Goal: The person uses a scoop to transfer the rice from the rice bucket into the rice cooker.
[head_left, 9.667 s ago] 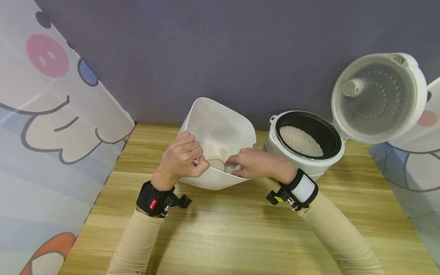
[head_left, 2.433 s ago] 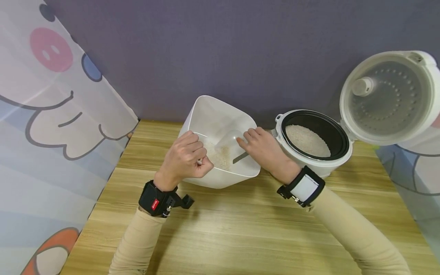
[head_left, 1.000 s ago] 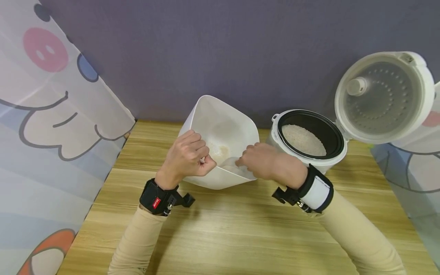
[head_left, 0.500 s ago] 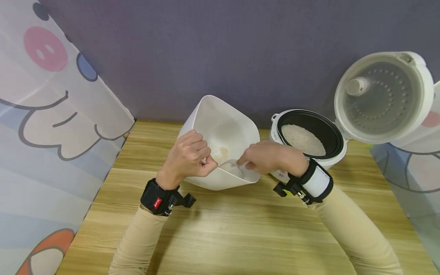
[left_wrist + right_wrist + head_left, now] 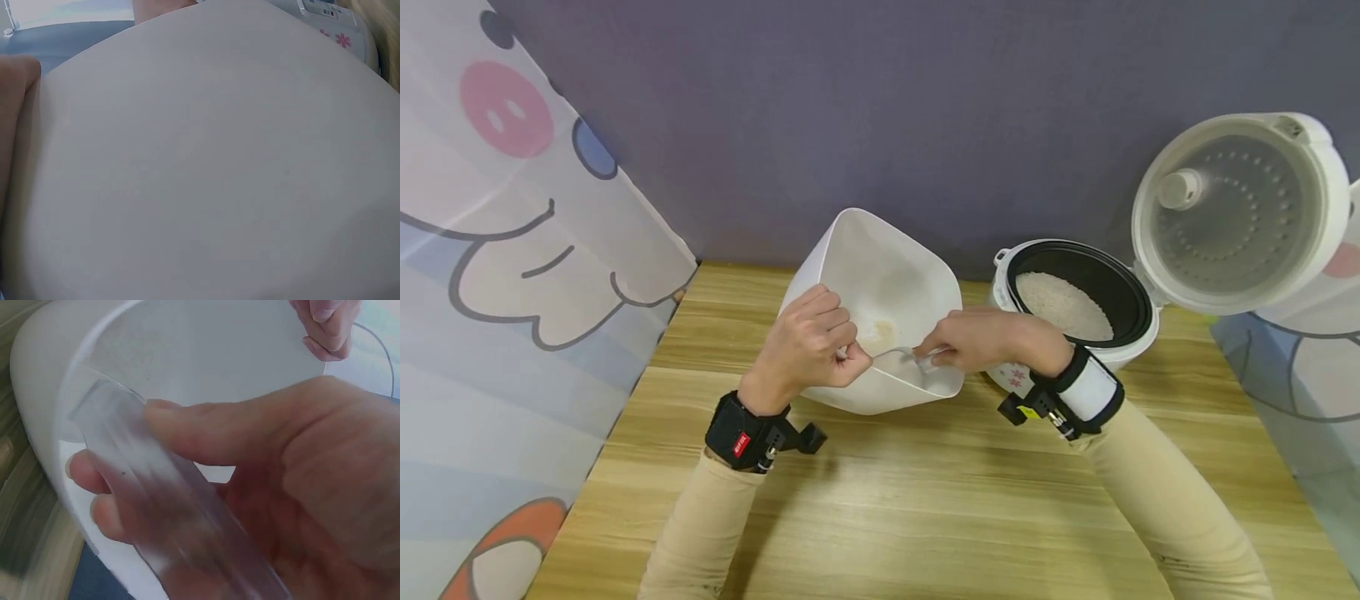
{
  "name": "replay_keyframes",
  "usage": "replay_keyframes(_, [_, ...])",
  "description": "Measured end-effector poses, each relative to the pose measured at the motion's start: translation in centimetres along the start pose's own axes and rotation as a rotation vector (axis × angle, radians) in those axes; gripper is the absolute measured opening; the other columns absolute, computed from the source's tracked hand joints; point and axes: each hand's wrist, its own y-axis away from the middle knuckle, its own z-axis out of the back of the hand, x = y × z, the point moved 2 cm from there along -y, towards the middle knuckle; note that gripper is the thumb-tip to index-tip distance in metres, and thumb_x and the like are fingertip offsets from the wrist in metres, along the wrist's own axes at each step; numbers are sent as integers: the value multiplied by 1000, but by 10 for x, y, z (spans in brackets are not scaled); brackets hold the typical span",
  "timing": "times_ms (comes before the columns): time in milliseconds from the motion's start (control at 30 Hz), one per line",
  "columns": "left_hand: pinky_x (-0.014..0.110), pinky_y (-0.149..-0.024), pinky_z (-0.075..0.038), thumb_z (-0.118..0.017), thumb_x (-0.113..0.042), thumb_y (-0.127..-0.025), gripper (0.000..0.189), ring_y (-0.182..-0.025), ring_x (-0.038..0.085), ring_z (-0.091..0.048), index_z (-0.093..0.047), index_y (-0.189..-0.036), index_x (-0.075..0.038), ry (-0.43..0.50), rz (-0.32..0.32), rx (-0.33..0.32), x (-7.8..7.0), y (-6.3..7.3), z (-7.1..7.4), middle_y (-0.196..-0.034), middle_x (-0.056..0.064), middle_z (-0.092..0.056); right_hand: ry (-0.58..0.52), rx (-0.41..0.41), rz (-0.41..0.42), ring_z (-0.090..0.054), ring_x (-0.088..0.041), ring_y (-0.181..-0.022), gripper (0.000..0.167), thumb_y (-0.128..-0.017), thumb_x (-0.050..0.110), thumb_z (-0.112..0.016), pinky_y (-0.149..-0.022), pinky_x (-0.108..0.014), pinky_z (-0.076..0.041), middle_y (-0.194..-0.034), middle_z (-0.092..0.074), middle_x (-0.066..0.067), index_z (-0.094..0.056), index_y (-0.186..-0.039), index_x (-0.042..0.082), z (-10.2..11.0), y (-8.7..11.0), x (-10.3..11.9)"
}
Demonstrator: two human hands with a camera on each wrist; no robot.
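A white bin-shaped container (image 5: 887, 250) leans open on the wooden table, with a little rice (image 5: 877, 335) at its bottom. My left hand (image 5: 811, 346) grips its rim on the left side; the container's outer wall (image 5: 200, 156) fills the left wrist view. My right hand (image 5: 973, 340) holds the handle of a clear plastic scoop (image 5: 165, 487), thumb on one side and fingers on the other. The scoop's bowl lies inside the container against the near wall, partly hidden by the rim. Whether the scoop bears rice I cannot tell.
Right of the container stands a white rice cooker (image 5: 1075, 350), its lid (image 5: 1232, 217) raised. White rice (image 5: 1063, 307) lies in its black inner pot (image 5: 1120, 292). A grey wall closes off the back of the wooden table (image 5: 880, 500); cartoon-print sheets (image 5: 550, 250) flank it.
My right hand has moved from the container's right side down to its near wall with the scoop, then slightly left and turned. The left hand keeps its grip on the rim.
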Motion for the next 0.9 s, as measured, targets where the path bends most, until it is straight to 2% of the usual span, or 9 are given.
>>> replay_keyframes(67, [31,-57,-30,-44,-7,-67,22,-54,17,-27,-32,-50,-12,4,4,-10,1,1,1,-50,-1,-26,-26,-2,26,-35,-8,-56,35,-104,9,-59,-58,-25,-33,-74,-54,2,-65,-138,6,0,-1,0])
replay_keyframes(267, [31,-57,-32,-44,-7,-67,22,-54,17,-28,-32,-50,-12,3,-5,-13,1,2,0,-50,-1,-26,-58,-30,101,-38,-6,-59,34,-104,8,-58,-62,-26,-37,-72,-50,5,-66,-137,4,3,-4,4])
replay_keyframes(400, [31,-57,-33,-45,-7,-67,22,-54,17,-29,-32,-50,-12,4,3,-15,1,2,1,-49,-1,-27,-110,-51,124,-40,-5,-59,35,-105,12,-56,-62,-26,-38,-76,-54,5,-65,-139,6,1,-10,3])
replay_keyframes(533, [31,-58,-33,-45,-7,-68,22,-54,17,-28,-32,-50,-12,17,8,-8,1,2,1,-49,-1,-27,-222,-80,178,-60,-2,-70,36,-107,15,-53,-67,-25,-48,-88,-69,2,-62,-140,2,-7,-20,0])
replay_keyframes(600, [31,-57,-32,-45,-7,-67,22,-54,17,-28,-32,-50,-12,27,13,-13,1,4,0,-49,-1,-27,-267,-93,206,-69,-6,-80,36,-108,15,-52,-70,-26,-53,-98,-74,-3,-61,-139,-1,-11,-25,0])
replay_keyframes(667, [31,-57,-32,-45,-7,-67,21,-54,17,-28,-32,-50,-12,30,18,-20,3,6,0,-49,-1,-27,-284,-110,228,-72,-9,-88,36,-107,15,-53,-74,-27,-56,-104,-76,-6,-62,-137,-4,-14,-28,0])
replay_keyframes(900, [31,-56,-32,-44,-8,-65,21,-53,17,-28,-31,-50,-13,19,12,-33,5,7,1,-49,-1,-26,-177,-191,228,-56,-7,-75,37,-95,17,-72,-70,-26,-48,-90,-68,2,-68,-129,1,-17,-32,0])
